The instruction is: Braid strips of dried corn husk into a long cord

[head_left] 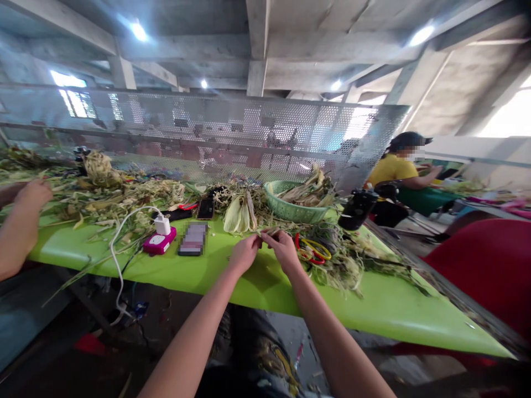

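My left hand (244,253) and my right hand (284,249) meet over the green table, fingertips pinched close together. A thin pale corn husk strip (270,231) shows at the fingers; its lower part is hidden by them. Just beyond my hands stands a bundle of pale corn husks (238,214). Right of my right hand lie scissors (316,251) with red and yellow handles, partly among loose husk shreds (342,271). A green basket (290,210) holding dried husks sits behind.
A phone (193,239), a pink power socket (159,242) with a white charger (161,224) and a dark bottle (357,209) stand on the table. Husk heaps (136,193) line a perforated metal screen (232,132). Another person's arm (20,232) reaches in at left; a person in yellow (392,171) sits right.
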A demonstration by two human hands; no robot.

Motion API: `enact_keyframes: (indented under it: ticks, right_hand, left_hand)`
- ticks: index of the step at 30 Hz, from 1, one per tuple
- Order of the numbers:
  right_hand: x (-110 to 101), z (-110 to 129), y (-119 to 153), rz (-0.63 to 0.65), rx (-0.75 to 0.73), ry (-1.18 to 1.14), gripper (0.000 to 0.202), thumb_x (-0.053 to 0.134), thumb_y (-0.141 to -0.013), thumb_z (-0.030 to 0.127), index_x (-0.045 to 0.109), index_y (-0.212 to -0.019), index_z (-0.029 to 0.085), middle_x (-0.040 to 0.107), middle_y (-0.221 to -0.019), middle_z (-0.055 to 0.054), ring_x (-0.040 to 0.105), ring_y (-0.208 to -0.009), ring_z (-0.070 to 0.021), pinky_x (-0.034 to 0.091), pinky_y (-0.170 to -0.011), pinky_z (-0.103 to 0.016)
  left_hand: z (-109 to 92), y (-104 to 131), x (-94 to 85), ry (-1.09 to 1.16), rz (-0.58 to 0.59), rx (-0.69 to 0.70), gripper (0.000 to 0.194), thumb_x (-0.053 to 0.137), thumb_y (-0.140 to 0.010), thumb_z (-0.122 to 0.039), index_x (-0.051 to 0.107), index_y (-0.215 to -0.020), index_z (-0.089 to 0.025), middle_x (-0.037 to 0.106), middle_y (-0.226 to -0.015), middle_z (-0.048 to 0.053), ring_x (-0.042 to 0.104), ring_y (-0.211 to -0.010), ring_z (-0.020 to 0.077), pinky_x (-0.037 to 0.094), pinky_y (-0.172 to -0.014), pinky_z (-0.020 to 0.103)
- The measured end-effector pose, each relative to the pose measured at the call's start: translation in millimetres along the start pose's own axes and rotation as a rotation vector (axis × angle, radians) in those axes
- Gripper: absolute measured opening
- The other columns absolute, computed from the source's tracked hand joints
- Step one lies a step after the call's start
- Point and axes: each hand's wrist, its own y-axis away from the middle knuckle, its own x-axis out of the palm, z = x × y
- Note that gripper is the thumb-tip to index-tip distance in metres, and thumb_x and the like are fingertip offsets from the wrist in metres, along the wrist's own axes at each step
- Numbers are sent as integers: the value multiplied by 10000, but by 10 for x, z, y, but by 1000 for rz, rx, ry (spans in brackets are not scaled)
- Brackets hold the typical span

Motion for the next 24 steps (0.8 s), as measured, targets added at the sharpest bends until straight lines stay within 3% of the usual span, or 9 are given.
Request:
enact_keyframes:
  ticks: [5,9,15,19,21,24]
  right_hand:
    - [-8,-58,-27,-48,-8,16,320,689,-676,482,673,-764,175,563,-565,7,466,-527,-135,370,-506,-253]
    - [-50,-40,-43,-121,-1,-29,393,604,-725,557,650,-804,174,582,-639,-13,491,-587,-148,390,-541,-259]
    - [-22,112,51,69,46,-81,455,461,-824,580,617,-675,179,510,-557,6,448,-520,-127,350,-497,-248]
    - [70,159,117,241,53,-54,449,532,-802,535,544,-524,183,438,-483,26,394,-480,-115,312,-486,-252]
    - [92,131,100,255,46,-40,449,549,-794,516,498,-490,191,422,-479,30,381,-484,-116,308,-500,-256]
    - [65,50,15,167,42,-23,430,544,-794,505,455,-500,205,402,-479,39,351,-483,-120,286,-499,-259]
  left_hand:
    - [-41,20,-15,-127,-28,-34,305,360,-921,-372,620,-904,-214,656,-805,32,579,-696,165,360,-608,244]
    - [-55,30,-31,-198,-66,-81,360,307,-936,-390,601,-865,-195,638,-761,35,565,-644,158,330,-566,237]
    - [-42,22,-26,-237,-78,-113,339,298,-941,-315,599,-841,-196,629,-728,30,551,-621,155,322,-561,243]
    - [-30,21,-14,-235,-66,-107,345,333,-926,-303,611,-750,-201,622,-654,21,534,-577,156,330,-558,255]
    - [-39,22,-18,-222,-62,-84,338,342,-924,-291,609,-735,-203,633,-673,17,543,-593,152,340,-570,252]
    - [-79,30,-12,-200,-66,-41,327,314,-936,-284,603,-809,-199,650,-764,25,562,-652,144,358,-594,241]
